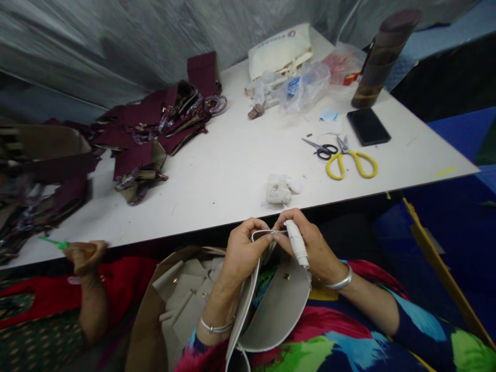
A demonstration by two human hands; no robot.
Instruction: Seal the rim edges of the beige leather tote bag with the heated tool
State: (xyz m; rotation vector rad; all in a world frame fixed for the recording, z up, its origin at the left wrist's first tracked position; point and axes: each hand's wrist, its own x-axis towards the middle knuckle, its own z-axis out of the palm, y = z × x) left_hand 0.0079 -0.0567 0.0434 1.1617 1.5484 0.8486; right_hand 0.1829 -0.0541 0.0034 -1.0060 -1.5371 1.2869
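My left hand (242, 248) pinches the top edge of a light grey bag piece (275, 310) that rests on my lap. My right hand (313, 245) is closed round a white pen-shaped tool (296, 243), its tip held at that same edge, close to my left fingertips. A thin cord runs down from the tool. Below my left wrist lies a pile of similar grey pieces (182, 294) in a brown box.
The white table (232, 160) carries a white lump (279, 188), yellow scissors (351, 160), small black scissors (323, 149), a black phone (368, 126), a dark cylinder (383, 59), plastic bags (306, 85) and maroon bag pieces (147, 129). Another person's hand (85, 256) holds a green tool at the left.
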